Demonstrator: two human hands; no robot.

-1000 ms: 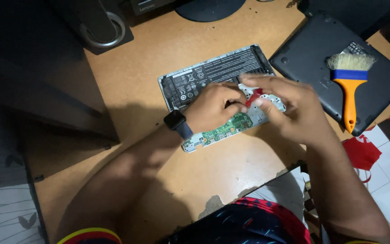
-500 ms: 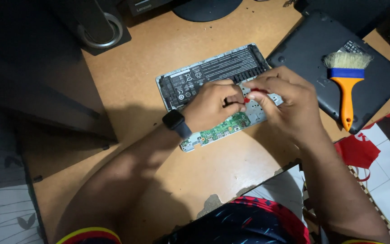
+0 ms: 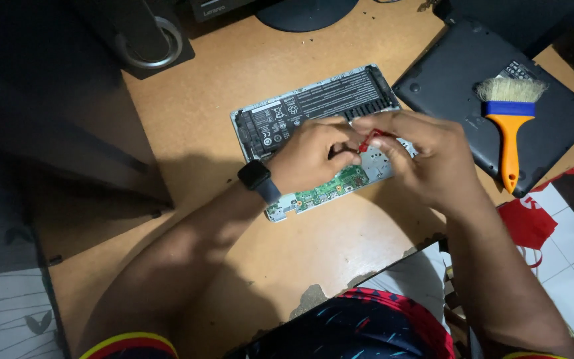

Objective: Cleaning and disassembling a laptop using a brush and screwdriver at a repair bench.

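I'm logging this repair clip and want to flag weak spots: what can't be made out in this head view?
- Head view: the red tool shows only a sliver; the right hand covers the rest.
- Head view: the middle of the circuit board is hidden under the left hand.
- Head view: the dark object at the left is lost in shadow.
- Head view: the monitor stand is cut off by the top edge.

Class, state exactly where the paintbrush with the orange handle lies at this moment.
In the head view, the paintbrush lies at the right on the dark laptop cover, bristles pointing away from the person, apart from the right hand.
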